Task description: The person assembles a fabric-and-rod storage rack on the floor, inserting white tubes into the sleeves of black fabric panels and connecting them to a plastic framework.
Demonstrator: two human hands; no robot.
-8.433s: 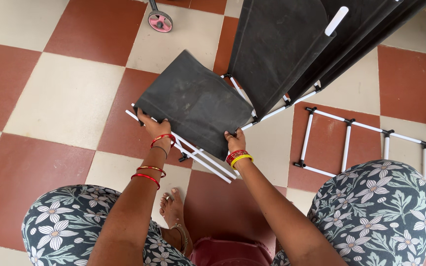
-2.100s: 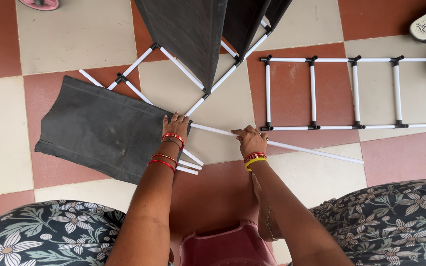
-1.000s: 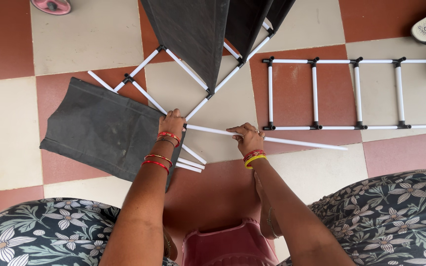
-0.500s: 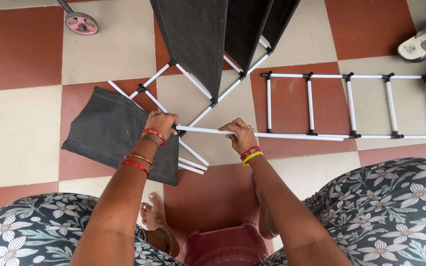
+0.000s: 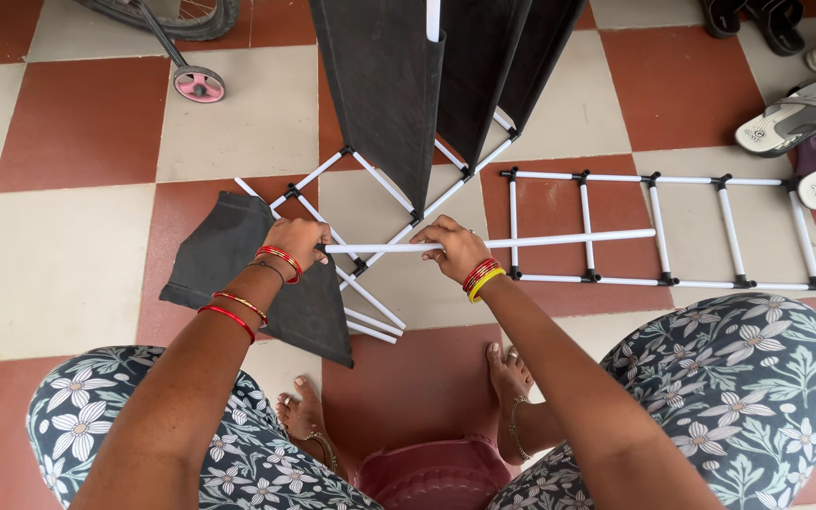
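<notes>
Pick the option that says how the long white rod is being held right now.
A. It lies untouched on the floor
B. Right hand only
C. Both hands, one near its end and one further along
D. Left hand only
C. The left hand grips the white rod near its left end, and the right hand closes on it further along, above the floor tiles.

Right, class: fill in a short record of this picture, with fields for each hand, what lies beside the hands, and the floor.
left hand: grips one end of a long white rod, over a dark fabric panel
right hand: holds the same rod nearer its middle
beside: white ladder-like frame flat on the floor; upright dark fabric panels
floor: red and cream checked tiles
</notes>
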